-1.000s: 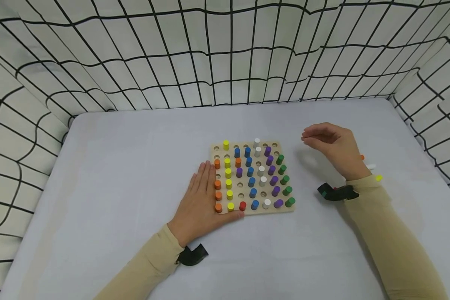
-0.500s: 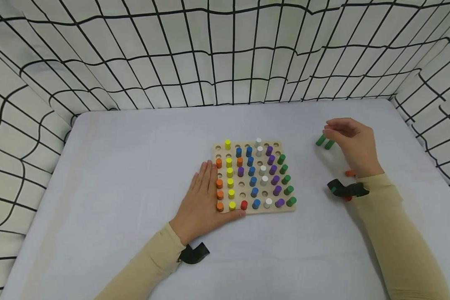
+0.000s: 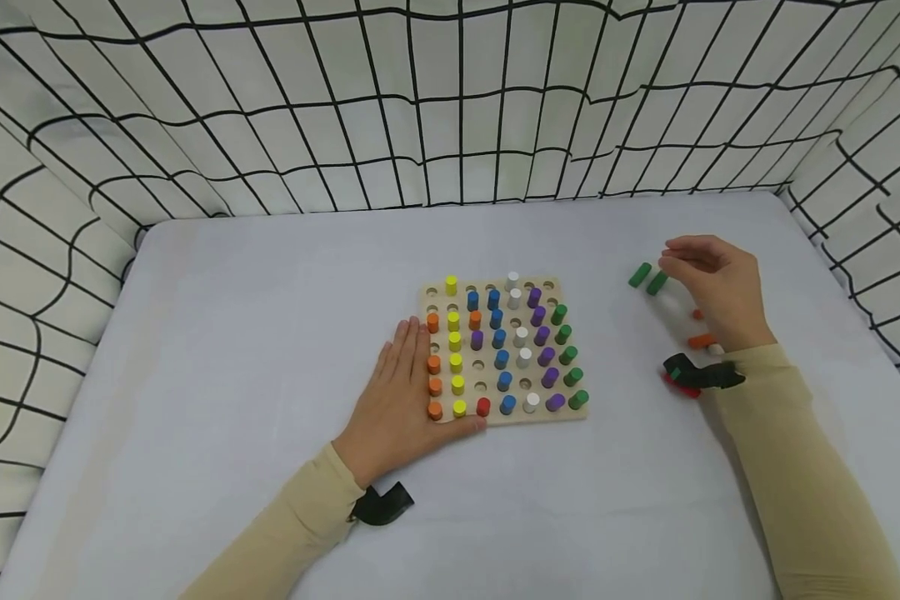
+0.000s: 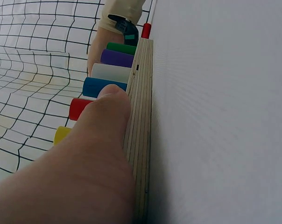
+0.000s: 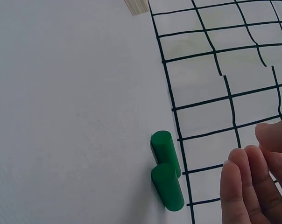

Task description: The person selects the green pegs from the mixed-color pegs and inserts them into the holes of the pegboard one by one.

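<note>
A square wooden pegboard [image 3: 493, 393] carries columns of coloured pegs, with several bare holes among them. My left hand [image 3: 393, 408] lies flat along its left side, the thumb stretched along the front edge; in the left wrist view that thumb [image 4: 108, 121] presses against the board's side, beside a blue peg [image 4: 101, 87]. To the right of the board, my right hand [image 3: 723, 292] hovers with bent fingers, nothing showing between thumb and fingertips. Two green pegs [image 3: 640, 275] lie on the table just left of its fingertips, and the right wrist view shows this green pair [image 5: 167, 186] close up.
Loose orange pegs [image 3: 701, 341], a white peg [image 3: 715, 349] and red pegs [image 3: 682, 385] lie beneath and beside the right wrist. A black wire grid [image 3: 461, 100] stands behind the white table [image 3: 270, 333] and along both sides.
My right hand has moved right, away from the board, and the two green pegs it covered now show. The left hand has stayed on the board.
</note>
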The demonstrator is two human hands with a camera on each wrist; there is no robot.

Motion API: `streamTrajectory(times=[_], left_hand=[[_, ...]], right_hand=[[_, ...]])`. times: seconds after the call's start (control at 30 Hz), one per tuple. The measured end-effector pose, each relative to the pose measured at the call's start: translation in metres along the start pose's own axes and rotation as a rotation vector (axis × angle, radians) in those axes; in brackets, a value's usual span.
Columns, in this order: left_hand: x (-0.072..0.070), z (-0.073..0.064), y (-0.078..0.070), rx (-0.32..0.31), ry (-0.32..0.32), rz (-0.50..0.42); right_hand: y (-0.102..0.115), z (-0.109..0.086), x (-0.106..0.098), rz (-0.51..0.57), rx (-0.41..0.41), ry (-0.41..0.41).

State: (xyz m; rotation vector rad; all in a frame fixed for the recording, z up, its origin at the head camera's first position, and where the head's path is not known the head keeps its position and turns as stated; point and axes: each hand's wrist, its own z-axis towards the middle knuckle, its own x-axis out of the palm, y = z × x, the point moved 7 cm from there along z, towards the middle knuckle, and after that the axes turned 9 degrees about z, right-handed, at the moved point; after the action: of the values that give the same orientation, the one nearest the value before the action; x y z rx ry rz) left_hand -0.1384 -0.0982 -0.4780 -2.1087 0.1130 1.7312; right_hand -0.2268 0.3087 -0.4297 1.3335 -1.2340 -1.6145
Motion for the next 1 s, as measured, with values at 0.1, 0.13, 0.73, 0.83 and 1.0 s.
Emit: streamTrajectory(times=[0.1, 0.13, 0.73, 0.83, 1.0], left_hand=[[0.0, 0.001, 0.001, -0.002, 0.0, -0.005], [0.0, 0.001, 0.001, -0.003, 0.0, -0.006], [0.0, 0.001, 0.001, -0.009, -0.012, -0.005], [0.0, 0.001, 0.0, -0.005, -0.014, -0.001], [0.002, 0.001, -0.002, -0.004, -0.011, 0.002]], right_hand=[[-0.002, 0.001, -0.002, -0.007, 0.001, 0.003], [-0.002, 0.001, -0.002, -0.013, 0.005, 0.003], [-0.017, 0.008, -0.008, -0.156, 0.053, 0.019], [-0.022, 0.007, -0.009, -0.156, 0.066, 0.02], [-0.028, 0.008, -0.011, -0.142, 0.075, 0.019]])
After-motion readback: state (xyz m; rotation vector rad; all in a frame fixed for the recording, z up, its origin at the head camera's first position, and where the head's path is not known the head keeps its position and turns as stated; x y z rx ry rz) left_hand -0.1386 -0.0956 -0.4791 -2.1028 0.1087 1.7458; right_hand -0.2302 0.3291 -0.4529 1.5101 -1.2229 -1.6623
